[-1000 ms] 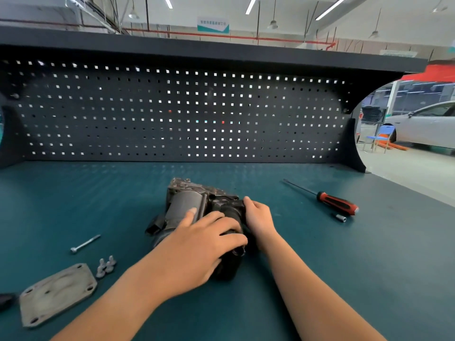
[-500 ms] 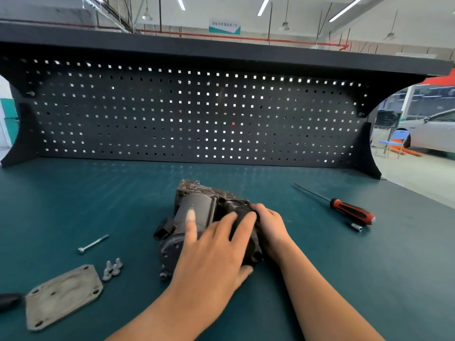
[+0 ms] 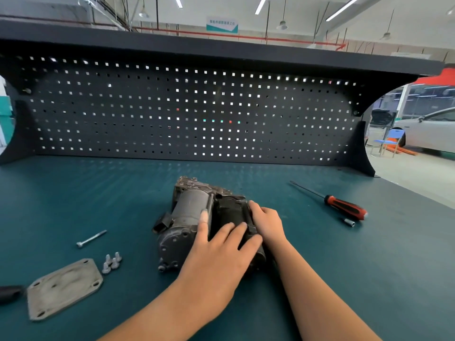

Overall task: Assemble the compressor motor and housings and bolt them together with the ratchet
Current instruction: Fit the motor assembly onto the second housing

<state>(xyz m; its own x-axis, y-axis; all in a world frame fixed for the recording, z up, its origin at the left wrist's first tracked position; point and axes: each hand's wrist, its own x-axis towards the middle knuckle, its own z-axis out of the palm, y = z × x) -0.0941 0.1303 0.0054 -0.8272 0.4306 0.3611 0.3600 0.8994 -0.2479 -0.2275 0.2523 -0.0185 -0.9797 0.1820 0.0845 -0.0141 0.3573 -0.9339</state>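
The compressor lies on the teal bench top (image 3: 73, 193): a grey motor cylinder (image 3: 189, 212) on the left joined to a black housing (image 3: 230, 211) on the right, with a grey end housing (image 3: 172, 244) toward me. My left hand (image 3: 216, 254) rests flat on top, its fingers straight across the black housing and one fingertip on the grey cylinder. My right hand (image 3: 267, 223) grips the black housing's right side, fingers curled over its edge. Much of the black housing is hidden under both hands.
A long bolt (image 3: 91, 238), several short bolts (image 3: 112, 262) and a grey cover plate (image 3: 64, 287) lie at the front left. A dark handle (image 3: 9, 292) pokes in at the left edge. A red-black screwdriver (image 3: 344, 209) and a small socket (image 3: 349, 222) lie right. A pegboard (image 3: 192, 114) closes the back.
My left hand has uncurled from gripping the black housing and now lies flat on it with straight fingers. My right hand stays on the housing's right side.
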